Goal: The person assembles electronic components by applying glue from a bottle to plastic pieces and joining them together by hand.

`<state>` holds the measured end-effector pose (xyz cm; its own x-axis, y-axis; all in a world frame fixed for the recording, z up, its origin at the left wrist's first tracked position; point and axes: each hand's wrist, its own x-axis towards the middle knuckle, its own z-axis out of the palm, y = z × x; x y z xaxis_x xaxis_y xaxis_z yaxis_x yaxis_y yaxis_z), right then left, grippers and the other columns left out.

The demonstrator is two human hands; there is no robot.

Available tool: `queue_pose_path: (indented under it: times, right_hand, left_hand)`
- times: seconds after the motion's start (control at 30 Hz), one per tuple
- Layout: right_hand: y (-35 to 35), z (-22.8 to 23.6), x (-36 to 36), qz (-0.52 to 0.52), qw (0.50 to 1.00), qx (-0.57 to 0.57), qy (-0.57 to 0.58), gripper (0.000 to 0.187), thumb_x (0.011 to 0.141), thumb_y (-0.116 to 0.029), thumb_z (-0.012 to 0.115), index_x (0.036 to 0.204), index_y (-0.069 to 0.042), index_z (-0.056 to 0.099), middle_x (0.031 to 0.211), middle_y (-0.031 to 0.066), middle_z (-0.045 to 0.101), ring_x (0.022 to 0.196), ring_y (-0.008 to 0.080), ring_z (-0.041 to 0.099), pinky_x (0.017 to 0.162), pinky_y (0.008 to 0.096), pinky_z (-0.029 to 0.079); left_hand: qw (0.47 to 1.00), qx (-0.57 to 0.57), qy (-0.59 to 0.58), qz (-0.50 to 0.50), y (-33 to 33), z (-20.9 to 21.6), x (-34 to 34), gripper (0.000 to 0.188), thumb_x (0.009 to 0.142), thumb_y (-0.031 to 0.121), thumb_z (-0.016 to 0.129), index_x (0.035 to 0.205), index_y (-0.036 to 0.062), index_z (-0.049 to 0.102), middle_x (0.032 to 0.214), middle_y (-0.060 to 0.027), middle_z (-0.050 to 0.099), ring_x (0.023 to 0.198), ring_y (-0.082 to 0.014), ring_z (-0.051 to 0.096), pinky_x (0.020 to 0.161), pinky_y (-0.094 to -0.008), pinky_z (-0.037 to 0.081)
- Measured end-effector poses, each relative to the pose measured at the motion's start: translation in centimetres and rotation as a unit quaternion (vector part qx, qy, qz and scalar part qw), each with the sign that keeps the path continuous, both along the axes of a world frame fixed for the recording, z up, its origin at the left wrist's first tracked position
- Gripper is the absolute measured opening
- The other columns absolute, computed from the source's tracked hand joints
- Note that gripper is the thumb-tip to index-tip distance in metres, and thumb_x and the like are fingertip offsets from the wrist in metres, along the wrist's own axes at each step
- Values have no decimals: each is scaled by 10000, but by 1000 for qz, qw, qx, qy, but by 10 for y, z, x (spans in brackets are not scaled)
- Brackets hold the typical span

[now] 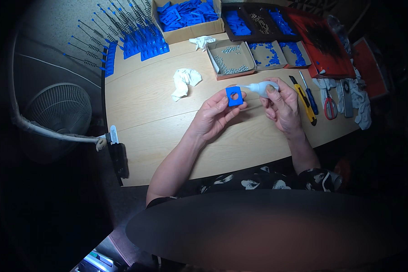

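Note:
Over the middle of the table, my left hand [211, 119] is closed on a small blue plastic piece [230, 102] with a round hole in it. The thumb presses its near face and the fingers are behind it. My right hand [284, 106] grips a small white squeeze bottle [259, 88] with a narrow nozzle. The bottle lies nearly level, its nozzle pointing left at the upper edge of the blue piece. Whether the tip touches the piece I cannot tell.
Behind my hands stand cardboard trays of clear beads [233, 68] and blue parts [267, 54]. A crumpled white cloth [186, 82] lies left. A yellow utility knife [304, 102], a screwdriver [311, 97] and scissors [330, 108] lie right. Blue pieces with springs [140, 47] stand far left.

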<state>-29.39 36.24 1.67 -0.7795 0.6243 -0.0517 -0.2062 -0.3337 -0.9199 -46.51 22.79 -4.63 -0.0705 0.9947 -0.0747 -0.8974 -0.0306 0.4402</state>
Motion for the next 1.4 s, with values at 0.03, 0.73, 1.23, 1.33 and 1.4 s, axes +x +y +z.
queue_pose_path:
  times: [0.03, 0.73, 1.23, 1.33, 1.4]
  right_hand:
    - [-3, 0, -2, -6, 1000, 24, -7, 246, 964, -225, 619, 1072, -7, 582, 706, -5, 530, 492, 7, 404, 410, 162, 296]
    - [-6, -8, -13, -59, 980, 178, -68, 245, 963, -218, 631, 1048, 10, 594, 759, -46, 537, 632, -2, 443, 534, 167, 349]
    - [-6, -10, -17, -74, 971, 217, -72, 241, 961, -174, 632, 1076, 35, 592, 874, -4, 584, 766, 23, 505, 664, 181, 420]
    - [-6, -10, -17, -72, 970, 219, -70, 247, 962, -173, 631, 1085, 37, 592, 898, 7, 594, 799, 35, 518, 708, 194, 435]
    - [-6, -9, -18, -73, 971, 218, -72, 242, 961, -175, 632, 1078, 33, 593, 879, -3, 587, 774, 27, 509, 679, 185, 425]
  left_hand:
    - [1000, -1, 8, 2, -3, 0, -1, 448, 979, 174, 562, 1375, 2, 440, 1300, -175, 563, 1152, -265, 608, 958, -298, 543]
    - [1000, -5, 25, -5, -3, -4, -3, 443, 984, 176, 555, 1382, 16, 444, 1298, -150, 572, 1154, -240, 607, 972, -289, 526]
    - [999, -17, 32, -3, -3, -5, -5, 422, 986, 174, 551, 1368, 15, 463, 1282, -144, 582, 1140, -235, 616, 968, -290, 531]
    - [999, -15, 32, -3, -2, -6, -6, 422, 987, 175, 550, 1368, 17, 463, 1283, -144, 582, 1137, -235, 618, 965, -290, 533]
    - [999, -16, 29, -4, -2, -5, -5, 423, 987, 176, 550, 1369, 16, 462, 1285, -146, 581, 1139, -237, 616, 967, -292, 532]
